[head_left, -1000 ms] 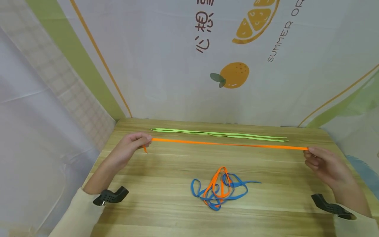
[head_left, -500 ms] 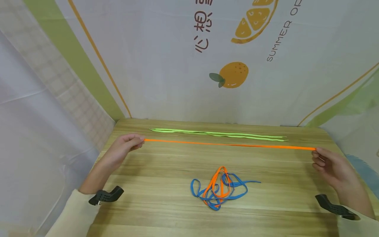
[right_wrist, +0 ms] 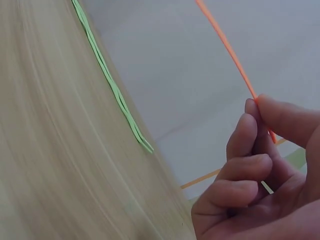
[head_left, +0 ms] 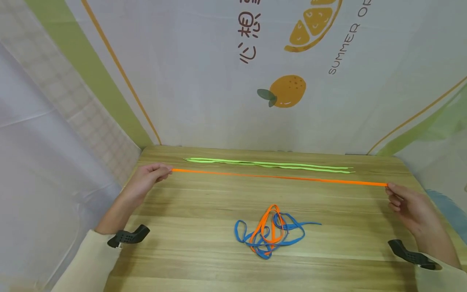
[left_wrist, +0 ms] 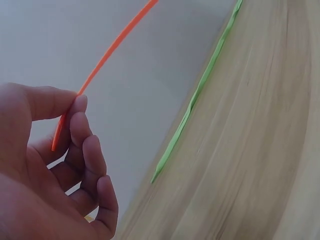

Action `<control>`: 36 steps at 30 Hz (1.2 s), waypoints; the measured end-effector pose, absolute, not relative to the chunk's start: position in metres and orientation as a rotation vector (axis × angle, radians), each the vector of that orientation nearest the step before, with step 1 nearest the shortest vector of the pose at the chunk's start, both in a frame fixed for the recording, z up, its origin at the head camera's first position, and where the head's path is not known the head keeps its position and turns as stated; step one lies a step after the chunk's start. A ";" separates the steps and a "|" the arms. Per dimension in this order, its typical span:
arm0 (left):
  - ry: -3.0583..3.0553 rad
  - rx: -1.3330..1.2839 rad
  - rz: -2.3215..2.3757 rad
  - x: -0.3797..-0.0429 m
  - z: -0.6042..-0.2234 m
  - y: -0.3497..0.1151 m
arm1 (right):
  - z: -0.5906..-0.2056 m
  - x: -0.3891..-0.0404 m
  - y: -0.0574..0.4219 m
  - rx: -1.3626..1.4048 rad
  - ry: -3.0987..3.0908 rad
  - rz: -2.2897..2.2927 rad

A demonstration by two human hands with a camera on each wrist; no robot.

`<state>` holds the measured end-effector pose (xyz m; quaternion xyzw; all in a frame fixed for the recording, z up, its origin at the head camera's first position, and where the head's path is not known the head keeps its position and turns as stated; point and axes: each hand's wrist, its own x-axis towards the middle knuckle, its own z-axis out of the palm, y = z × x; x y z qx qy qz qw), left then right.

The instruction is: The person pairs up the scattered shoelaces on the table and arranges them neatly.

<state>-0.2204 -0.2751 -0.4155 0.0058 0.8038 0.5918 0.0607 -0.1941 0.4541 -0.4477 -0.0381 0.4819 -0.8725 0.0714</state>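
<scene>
An orange shoelace (head_left: 350, 182) is stretched taut across the table between my two hands. At its left end, my left hand (head_left: 147, 180) pinches it between thumb and index finger; a short tail sticks out below the pinch in the left wrist view. My right hand (head_left: 414, 205) pinches the other end the same way, and its remaining fingers are curled in loosely. Just behind the taut lace lie green shoelaces (head_left: 270, 164), side by side along the table's far edge. Nearer to me, a loose tangle of blue lace (head_left: 292, 243) and orange lace (head_left: 263, 225) rests at the middle.
The wooden table (head_left: 204, 259) ends at the back against a white curtain (head_left: 204, 89) printed with oranges and lettering. More curtain hangs along the left side. A black camera mount sits on each wrist, above cream sleeves (head_left: 85, 259).
My left hand has moved left and my right hand slightly right, drawing the orange shoelace out longer between them. The tail hanging from my left hand has shortened. The tangle and green shoelaces stay put.
</scene>
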 end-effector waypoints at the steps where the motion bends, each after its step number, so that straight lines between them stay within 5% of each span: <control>1: 2.437 0.004 1.781 -0.221 -0.416 -0.276 | -0.448 -0.194 0.454 -0.106 1.467 -2.619; 21: 2.727 -0.039 1.462 -0.234 -0.417 -0.277 | -0.442 -0.200 0.458 0.294 1.979 -2.328; 36: 2.902 -0.014 1.186 -0.269 -0.432 -0.266 | -0.445 -0.236 0.452 0.428 2.254 -2.000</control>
